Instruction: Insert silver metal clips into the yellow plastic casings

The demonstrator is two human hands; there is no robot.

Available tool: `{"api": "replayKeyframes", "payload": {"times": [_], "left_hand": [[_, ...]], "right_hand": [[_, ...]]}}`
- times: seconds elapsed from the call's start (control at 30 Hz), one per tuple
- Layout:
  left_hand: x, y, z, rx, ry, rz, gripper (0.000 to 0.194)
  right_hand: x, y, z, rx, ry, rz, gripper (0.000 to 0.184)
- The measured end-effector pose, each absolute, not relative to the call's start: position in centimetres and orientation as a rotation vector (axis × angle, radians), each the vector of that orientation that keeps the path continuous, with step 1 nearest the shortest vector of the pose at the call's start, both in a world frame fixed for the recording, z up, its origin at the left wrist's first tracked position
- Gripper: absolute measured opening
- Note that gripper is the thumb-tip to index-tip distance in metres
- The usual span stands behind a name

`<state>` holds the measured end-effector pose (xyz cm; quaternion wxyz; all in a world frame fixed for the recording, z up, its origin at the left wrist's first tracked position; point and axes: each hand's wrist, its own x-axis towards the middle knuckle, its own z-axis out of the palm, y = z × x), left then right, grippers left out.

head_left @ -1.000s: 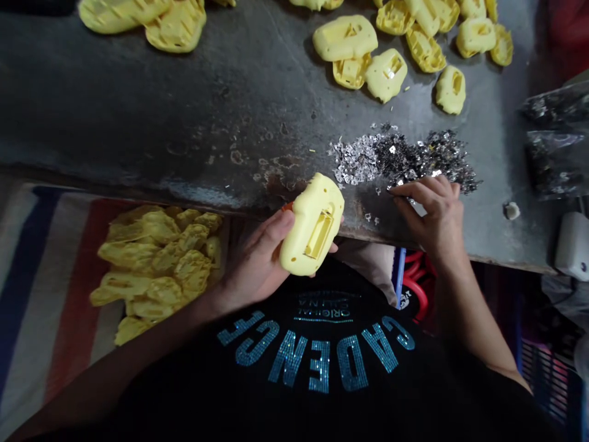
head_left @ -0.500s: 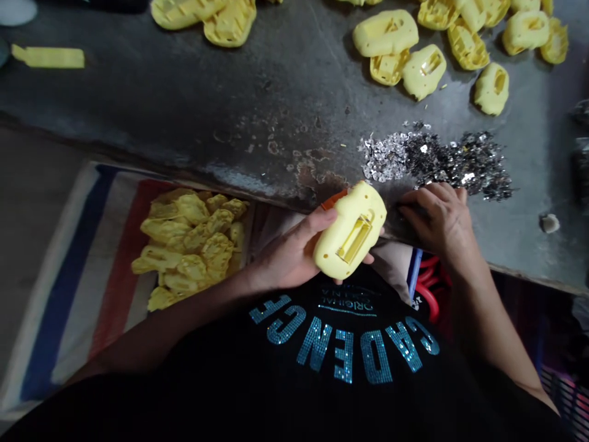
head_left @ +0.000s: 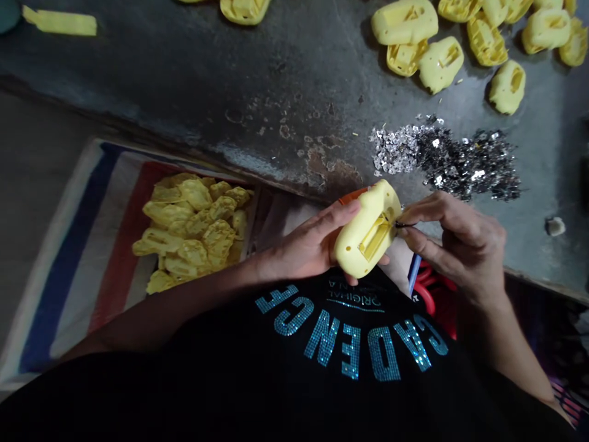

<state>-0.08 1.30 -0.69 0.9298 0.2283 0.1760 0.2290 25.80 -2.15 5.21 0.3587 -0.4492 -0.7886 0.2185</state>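
My left hand [head_left: 313, 242] is closed round a yellow plastic casing [head_left: 354, 245] with a rectangular battery slot facing up. An orange part [head_left: 353, 196] shows at the casing's far edge. Thumb and forefinger of my right hand [head_left: 460, 242] pinch a small dark metal contact piece [head_left: 400, 225] right at the slot's right end. Whether the piece touches the casing inside the slot I cannot tell. Just beyond my right hand, a heap of small shiny metal pieces [head_left: 451, 156] lies on the grey table [head_left: 184, 92].
More yellow casings [head_left: 405, 24] lie along the table's back right. A yellow strip [head_left: 64, 23] is at the back left. Below the table edge, a container full of yellow casings [head_left: 193, 227] stands by a striped sack [head_left: 78, 258]. A small pale lump [head_left: 555, 226] sits at right.
My right hand has come from the table by the metal heap to the casing, now with a small metal piece pinched in it. The casing has tilted slightly in my left hand.
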Motion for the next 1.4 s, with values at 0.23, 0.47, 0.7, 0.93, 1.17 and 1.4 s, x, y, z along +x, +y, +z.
{"api": "replayKeyframes", "payload": {"times": [0.23, 0.47, 0.7, 0.93, 1.17, 1.4], "left_hand": [[0.1, 1.1, -0.9, 0.532, 0.357, 0.466, 0.085], [0.3, 1.1, -1.3, 0.517, 0.342, 0.449, 0.071], [0.4, 1.3, -1.3, 0.407, 0.333, 0.424, 0.059], [0.3, 1.3, -1.3, 0.406, 0.326, 0.429, 0.057], [0.1, 1.1, -1.3, 0.402, 0.307, 0.439, 0.072], [0.4, 0.6, -0.7, 0.458, 0.346, 0.467, 0.079]], "right_hand": [[26.0, -1.9, 5.7, -1.169, -2.238, 0.372, 0.014], [25.4, -1.5, 7.1, -1.131, -2.486, 0.162, 0.021], [25.0, -1.7, 7.3, -1.157, -2.549, 0.101, 0.025], [25.0, -2.2, 6.5, -1.144, -2.415, 0.12, 0.037], [25.0, -3.7, 5.5, -1.232, -2.21, 0.091, 0.042], [24.4, -5.1, 4.3, -1.262, -2.235, -0.049, 0.052]]}}
